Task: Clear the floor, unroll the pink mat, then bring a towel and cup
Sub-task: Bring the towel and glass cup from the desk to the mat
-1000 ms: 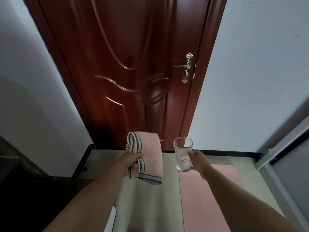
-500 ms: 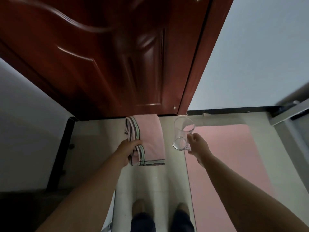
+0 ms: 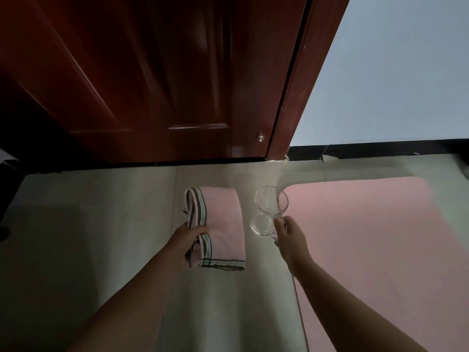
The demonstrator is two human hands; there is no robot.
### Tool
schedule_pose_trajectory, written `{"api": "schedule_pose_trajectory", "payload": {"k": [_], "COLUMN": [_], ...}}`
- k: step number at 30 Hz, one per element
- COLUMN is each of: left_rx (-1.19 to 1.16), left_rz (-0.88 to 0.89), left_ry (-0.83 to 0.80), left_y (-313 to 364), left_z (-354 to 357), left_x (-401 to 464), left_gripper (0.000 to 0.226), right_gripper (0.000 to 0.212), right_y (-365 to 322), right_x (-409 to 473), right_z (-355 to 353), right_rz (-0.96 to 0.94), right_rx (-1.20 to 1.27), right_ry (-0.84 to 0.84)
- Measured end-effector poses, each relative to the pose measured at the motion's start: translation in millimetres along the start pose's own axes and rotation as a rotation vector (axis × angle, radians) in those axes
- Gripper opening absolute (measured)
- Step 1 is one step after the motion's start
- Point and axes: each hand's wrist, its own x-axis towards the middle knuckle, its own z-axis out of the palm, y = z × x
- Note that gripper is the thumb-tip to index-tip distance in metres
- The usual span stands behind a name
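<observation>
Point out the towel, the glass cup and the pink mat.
towel (image 3: 223, 219), head view, plain pink middle panel.
glass cup (image 3: 266, 212), head view, clear side wall.
pink mat (image 3: 368, 237), head view, bare flat surface.

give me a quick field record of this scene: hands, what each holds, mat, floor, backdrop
left hand: shut on folded pink towel with striped edge
right hand: grip on clear glass cup, which looks empty
pink mat: unrolled flat on the floor, to the right of the cup
floor: pale tiles
backdrop: dark red door, shut; white wall to its right
</observation>
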Motion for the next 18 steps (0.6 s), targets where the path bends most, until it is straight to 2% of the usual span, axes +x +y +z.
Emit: {"api": "schedule_pose_trajectory", "payload": {"k": [8,12,18], "left_rx": [-0.044,-0.082,-0.033], "left_rz": [0.099,0.044,-0.011], "left_ry": [-0.010,-0.008,-0.058], "left_y": [-28,-44,-60], "left_z": [-9,-10,-6], "left_x": [120,126,145], "left_gripper": [0.027,0.027,0.041], "right_gripper": [0.027,0.030,0.029], "right_y": [70,82,100], "right_x": [85,90,96], "right_z": [49,54,54], "right_rz": [-0.116,-0.090,-0.109], "right_rx": [0.030,0.026,0.000], "right_ry": [0.045,0.079,0.092]}}
